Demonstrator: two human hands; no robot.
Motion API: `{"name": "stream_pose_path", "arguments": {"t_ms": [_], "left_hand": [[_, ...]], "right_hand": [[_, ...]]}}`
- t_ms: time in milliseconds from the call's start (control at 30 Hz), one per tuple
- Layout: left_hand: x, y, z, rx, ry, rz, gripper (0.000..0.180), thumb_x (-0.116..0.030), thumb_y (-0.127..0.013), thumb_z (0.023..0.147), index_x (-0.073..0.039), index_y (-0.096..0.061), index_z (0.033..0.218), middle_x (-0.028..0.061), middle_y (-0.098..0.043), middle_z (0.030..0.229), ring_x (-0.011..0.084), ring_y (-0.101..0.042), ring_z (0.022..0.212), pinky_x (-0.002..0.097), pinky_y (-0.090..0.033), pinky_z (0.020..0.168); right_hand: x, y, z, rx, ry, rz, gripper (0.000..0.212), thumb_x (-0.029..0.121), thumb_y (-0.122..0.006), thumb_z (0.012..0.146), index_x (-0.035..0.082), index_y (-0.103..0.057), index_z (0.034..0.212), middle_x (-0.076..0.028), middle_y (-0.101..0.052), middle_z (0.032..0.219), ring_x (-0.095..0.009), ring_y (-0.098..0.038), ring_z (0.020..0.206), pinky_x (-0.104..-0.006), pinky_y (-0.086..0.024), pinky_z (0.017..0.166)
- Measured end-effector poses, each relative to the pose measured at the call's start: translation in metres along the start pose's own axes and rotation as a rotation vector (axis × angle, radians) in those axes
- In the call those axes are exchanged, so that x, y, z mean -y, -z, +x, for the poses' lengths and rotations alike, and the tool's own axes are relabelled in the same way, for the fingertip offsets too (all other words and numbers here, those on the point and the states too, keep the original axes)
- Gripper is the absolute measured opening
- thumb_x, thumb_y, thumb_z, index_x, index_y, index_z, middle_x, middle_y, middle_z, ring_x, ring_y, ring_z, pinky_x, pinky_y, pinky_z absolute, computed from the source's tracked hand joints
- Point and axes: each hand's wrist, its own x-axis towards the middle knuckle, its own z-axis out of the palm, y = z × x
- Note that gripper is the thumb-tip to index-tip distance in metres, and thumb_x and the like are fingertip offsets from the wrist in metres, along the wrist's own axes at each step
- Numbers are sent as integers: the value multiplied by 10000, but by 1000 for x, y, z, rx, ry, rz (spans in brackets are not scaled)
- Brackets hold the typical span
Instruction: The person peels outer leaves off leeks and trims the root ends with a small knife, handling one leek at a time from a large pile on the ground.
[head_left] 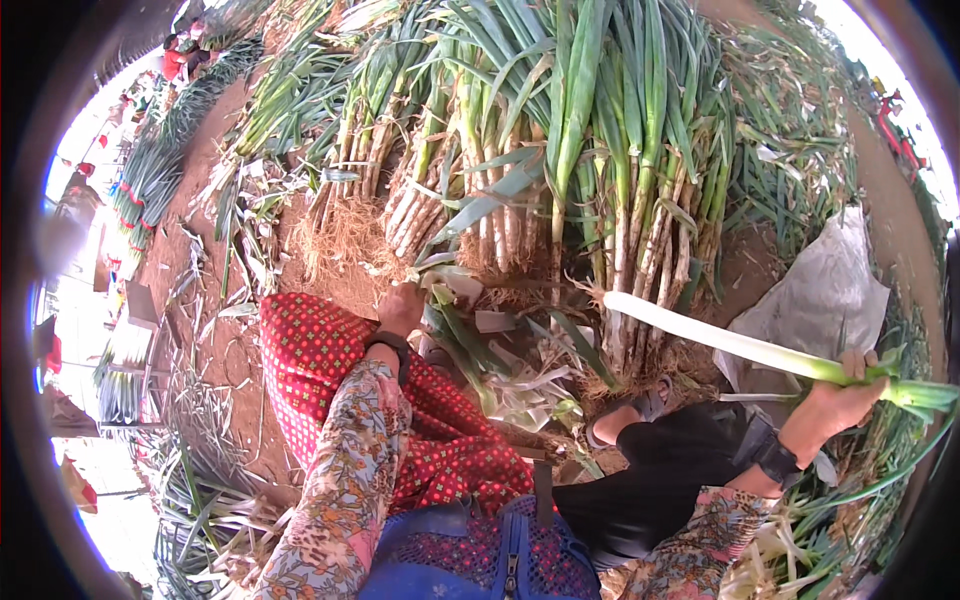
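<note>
My right hand (835,400) is closed round the green end of a long green onion (720,340). Its clean white stalk slants up to the left, and the small root end points toward the middle. Over my red patterned cloth, my left hand (400,308) is closed on some peeled onion leaves (450,283), whose green ends hang down beside my knee. Bundles of unpeeled green onions (640,220) stand in front of me, with soil-brown stalks and stringy roots at the bottom.
A whitish plastic sheet (815,290) lies at the right. Stripped peelings (530,385) cover the ground between my legs. More peeled onions (220,540) lie at the lower left. Bundled onions (150,190) form a row at the far left, near another person (178,62).
</note>
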Motion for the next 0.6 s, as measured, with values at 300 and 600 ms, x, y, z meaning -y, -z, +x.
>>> {"name": "stream_pose_path", "arguments": {"t_ms": [300, 600], "left_hand": [[-201, 163, -1, 322, -156, -1640, 498, -276, -694, 881, -31, -517, 1277, 106, -604, 1059, 194, -599, 943, 322, -497, 761], [-136, 81, -11, 273, 369, -1757, 245, -220, -468, 1013, -56, -633, 1091, -9, -533, 668, 48, -478, 493, 205, -353, 417]], "right_hand": [[-43, -71, -50, -350, 136, -330, 191, 293, -498, 985, 105, -508, 1011, -11, -470, 799, -119, -420, 614, -264, -367, 544], [-47, -78, -58, -172, 78, -126, 220, 356, -509, 999, 172, -467, 1112, -31, -510, 840, -107, -385, 582, -241, -331, 487]]}}
